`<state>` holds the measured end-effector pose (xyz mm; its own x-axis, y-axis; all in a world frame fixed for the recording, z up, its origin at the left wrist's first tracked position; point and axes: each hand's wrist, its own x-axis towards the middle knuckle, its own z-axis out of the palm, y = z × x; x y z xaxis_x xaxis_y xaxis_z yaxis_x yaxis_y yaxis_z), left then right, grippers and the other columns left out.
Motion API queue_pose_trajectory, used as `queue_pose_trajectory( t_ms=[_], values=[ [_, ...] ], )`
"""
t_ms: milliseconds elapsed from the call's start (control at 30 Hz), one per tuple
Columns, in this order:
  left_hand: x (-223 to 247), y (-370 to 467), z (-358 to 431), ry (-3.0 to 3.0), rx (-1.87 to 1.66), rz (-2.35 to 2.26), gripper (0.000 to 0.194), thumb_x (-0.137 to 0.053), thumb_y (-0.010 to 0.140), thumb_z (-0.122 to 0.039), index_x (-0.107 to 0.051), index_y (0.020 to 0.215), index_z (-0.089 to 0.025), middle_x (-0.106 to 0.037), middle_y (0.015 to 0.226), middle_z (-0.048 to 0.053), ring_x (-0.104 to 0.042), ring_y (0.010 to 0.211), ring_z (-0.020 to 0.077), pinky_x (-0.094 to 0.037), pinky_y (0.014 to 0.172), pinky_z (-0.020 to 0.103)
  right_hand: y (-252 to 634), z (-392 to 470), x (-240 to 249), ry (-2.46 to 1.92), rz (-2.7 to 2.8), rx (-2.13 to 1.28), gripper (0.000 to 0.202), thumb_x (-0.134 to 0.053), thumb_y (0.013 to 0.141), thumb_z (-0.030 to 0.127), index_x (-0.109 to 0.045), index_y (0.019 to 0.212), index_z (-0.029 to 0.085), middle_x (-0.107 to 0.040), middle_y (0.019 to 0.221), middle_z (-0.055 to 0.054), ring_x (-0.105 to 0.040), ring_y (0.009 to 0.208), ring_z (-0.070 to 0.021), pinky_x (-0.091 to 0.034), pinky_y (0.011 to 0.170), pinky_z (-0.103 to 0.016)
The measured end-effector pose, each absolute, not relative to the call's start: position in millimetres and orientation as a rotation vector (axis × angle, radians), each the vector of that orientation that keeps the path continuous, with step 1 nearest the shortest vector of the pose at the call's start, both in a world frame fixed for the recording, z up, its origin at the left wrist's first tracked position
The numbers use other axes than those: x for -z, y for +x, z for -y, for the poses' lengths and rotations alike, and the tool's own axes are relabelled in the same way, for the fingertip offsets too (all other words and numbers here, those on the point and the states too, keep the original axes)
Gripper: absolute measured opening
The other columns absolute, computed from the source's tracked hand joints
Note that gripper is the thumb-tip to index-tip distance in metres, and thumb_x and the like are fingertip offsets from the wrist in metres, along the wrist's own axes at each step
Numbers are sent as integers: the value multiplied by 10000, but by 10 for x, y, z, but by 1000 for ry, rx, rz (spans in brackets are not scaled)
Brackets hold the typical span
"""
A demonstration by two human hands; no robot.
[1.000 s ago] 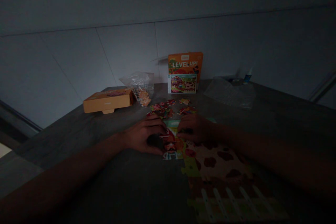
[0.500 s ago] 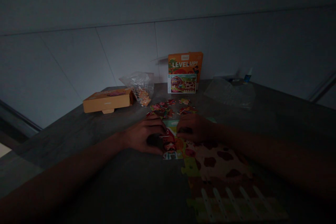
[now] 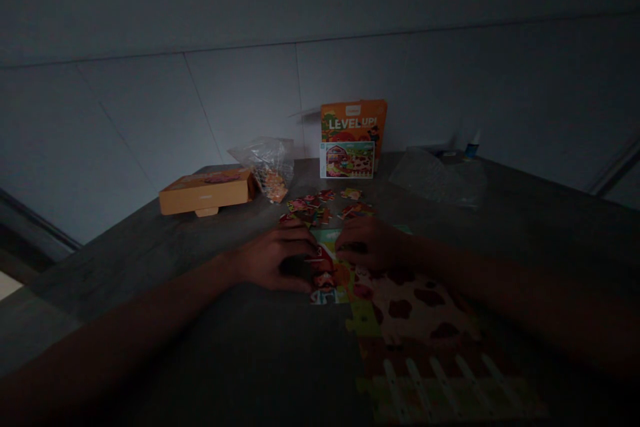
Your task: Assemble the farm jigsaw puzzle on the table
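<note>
A partly joined puzzle (image 3: 420, 313) with a spotted cow and a white fence lies on the dark table. At its upper left, a section (image 3: 325, 277) shows a red barn and a small figure. My left hand (image 3: 280, 255) rests at the left edge of that section, its thumb and fingers apart around the edge. My right hand (image 3: 373, 245) lies on the puzzle's upper part, fingers curled down; whether it pinches a piece is too dark to tell. Loose puzzle pieces (image 3: 310, 207) are heaped just beyond my hands.
An orange box (image 3: 207, 193) lies at the left beside a clear bag (image 3: 273, 170) of pieces. An orange "LEVEL UP!" box (image 3: 353, 120) stands at the back behind a picture card (image 3: 347, 160). An empty plastic bag (image 3: 440, 180) and a small bottle (image 3: 471, 147) sit at the right.
</note>
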<state>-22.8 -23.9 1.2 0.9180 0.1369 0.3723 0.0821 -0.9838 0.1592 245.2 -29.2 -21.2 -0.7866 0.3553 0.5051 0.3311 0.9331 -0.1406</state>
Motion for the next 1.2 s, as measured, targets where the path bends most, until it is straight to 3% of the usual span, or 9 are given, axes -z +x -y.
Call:
queue_pose_trajectory(
  t_ms=[233,467,900,1200],
  values=[
    [-43,-220,264,2924,-548,-213,352,-619,893,-392,-638,1167,-170,-661,1098,130,-606,1034,256,-485,949,436,2443,281,205,-469,2528,-97,190,-538,912,239,-677,815,154,-648,713,-39,-567,660,-133,-420,663,-250],
    [-50,-225,269,3008,-548,-371,361,-607,891,-391,-668,1169,-168,-595,1196,147,-536,1174,300,-442,1032,468,2443,282,225,-596,2527,-56,243,-517,928,274,-668,776,158,-617,685,-27,-548,650,-132,-405,654,-250],
    [-19,-222,264,3064,-614,-433,306,-602,902,-370,-687,1132,-187,-602,1204,127,-548,1153,280,-472,1007,453,2437,272,229,-597,2497,-47,225,-517,931,267,-669,806,158,-647,719,-38,-575,666,-138,-415,659,-256],
    [155,-291,49,3011,-739,-1068,283,-533,943,-360,-696,1028,-145,-651,1094,138,-597,1055,281,-503,935,482,2452,241,282,-710,2466,-46,185,-552,895,247,-696,826,153,-682,753,-58,-621,721,-160,-450,706,-274]
  ],
)
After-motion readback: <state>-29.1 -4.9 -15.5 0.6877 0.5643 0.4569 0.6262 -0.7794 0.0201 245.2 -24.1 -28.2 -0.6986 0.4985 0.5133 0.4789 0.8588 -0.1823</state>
